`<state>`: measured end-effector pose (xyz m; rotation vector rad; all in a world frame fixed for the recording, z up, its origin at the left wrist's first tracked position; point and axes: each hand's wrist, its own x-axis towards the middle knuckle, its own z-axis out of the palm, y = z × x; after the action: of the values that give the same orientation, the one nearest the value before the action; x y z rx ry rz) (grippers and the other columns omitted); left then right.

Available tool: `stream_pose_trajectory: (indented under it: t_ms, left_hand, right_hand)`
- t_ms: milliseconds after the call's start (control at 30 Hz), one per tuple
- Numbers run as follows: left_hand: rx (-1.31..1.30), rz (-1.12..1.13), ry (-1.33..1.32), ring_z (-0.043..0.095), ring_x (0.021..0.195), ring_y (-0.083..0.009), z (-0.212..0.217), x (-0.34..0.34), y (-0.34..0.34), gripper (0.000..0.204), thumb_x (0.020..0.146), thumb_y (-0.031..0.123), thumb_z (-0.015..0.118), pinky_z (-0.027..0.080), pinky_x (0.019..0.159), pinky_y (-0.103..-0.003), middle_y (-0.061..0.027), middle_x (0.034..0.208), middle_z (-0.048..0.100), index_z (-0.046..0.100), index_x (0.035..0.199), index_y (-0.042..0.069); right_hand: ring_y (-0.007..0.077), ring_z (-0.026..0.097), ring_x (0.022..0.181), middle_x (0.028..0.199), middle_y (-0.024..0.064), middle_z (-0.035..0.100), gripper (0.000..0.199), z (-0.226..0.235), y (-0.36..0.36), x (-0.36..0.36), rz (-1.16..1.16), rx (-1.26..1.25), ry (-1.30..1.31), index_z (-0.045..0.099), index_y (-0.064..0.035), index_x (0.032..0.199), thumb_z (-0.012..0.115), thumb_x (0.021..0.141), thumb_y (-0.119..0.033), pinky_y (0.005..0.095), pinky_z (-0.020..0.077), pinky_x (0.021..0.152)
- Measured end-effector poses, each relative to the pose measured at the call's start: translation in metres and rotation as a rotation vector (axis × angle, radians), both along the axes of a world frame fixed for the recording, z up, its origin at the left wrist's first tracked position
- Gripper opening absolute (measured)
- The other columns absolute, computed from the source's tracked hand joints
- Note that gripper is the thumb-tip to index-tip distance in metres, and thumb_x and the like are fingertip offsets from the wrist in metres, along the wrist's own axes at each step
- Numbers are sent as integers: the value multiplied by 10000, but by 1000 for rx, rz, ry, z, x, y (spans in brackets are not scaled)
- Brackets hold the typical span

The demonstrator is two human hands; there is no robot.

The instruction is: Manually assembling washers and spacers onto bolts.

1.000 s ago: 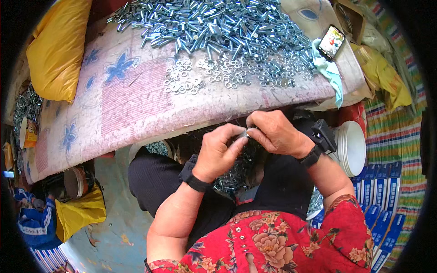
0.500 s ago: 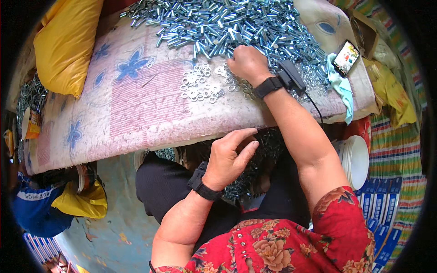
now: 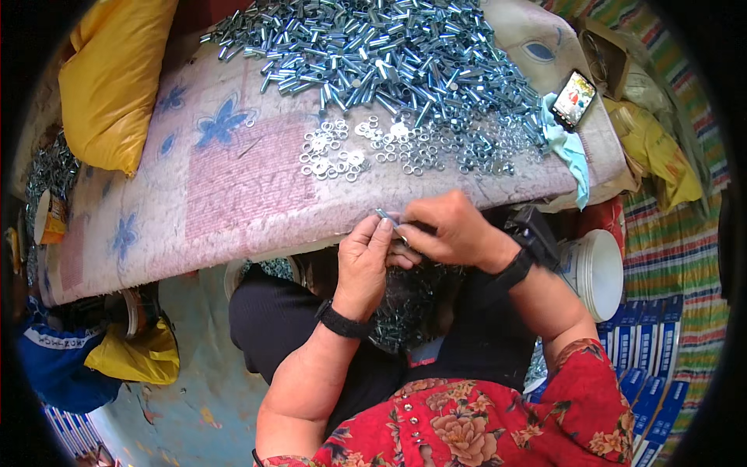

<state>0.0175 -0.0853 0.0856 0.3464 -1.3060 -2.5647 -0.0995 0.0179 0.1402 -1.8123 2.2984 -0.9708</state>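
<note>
At the table's near edge, my left hand pinches a small shiny metal tube between thumb and fingertips. My right hand closes in from the right, its fingers bent at the lower end of that piece; what they grip is too small to make out. Beyond both hands lie flat washers, small rings and small nuts in loose clusters. A large heap of silvery metal tubes covers the far part of the table.
The table wears a pinkish patterned padded cover. A phone rests on a light blue cloth at right. A yellow sack leans at far left. Below, a white bucket stands beside blue boxes; dark metal parts lie between my knees.
My right hand has drawn back from the far parts to the near edge and meets my left. My left fingers, loosely apart before, now pinch a metal tube.
</note>
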Motion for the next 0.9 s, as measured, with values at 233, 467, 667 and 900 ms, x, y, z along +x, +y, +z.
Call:
stream_pose_trajectory:
  t_ms: [233,467,667,900]
  left_hand:
    - [115,-62,-40,572,520,-157,11,2,-1,251,924,269,420,437,433,-205,-112,731,593,491,990,37]
    - [102,-70,-62,557,561,-114,14,2,-4,239,918,218,444,404,447,-179,-83,773,590,509,1051,30]
    - [19,-48,-39,541,584,-87,11,8,-11,254,908,170,462,401,472,-170,-57,791,584,517,1094,7]
    - [-137,-20,1,531,600,-71,13,10,-8,245,901,164,476,395,493,-163,-33,796,583,535,1089,18]
  right_hand:
    - [273,594,698,786,146,607,315,13,-69,-116,-333,-117,333,597,-34,985,644,716,-191,354,466,629]
    - [320,591,760,855,161,613,317,-10,-100,-160,-460,126,510,573,-106,1016,638,715,-178,379,475,687]
    - [231,635,795,937,160,613,243,20,-59,-93,-50,-292,-743,479,39,1060,512,834,-46,256,508,632]
    - [302,610,912,1008,195,595,269,-1,-17,-37,152,-406,-1199,465,-25,1099,532,839,-48,301,518,704]
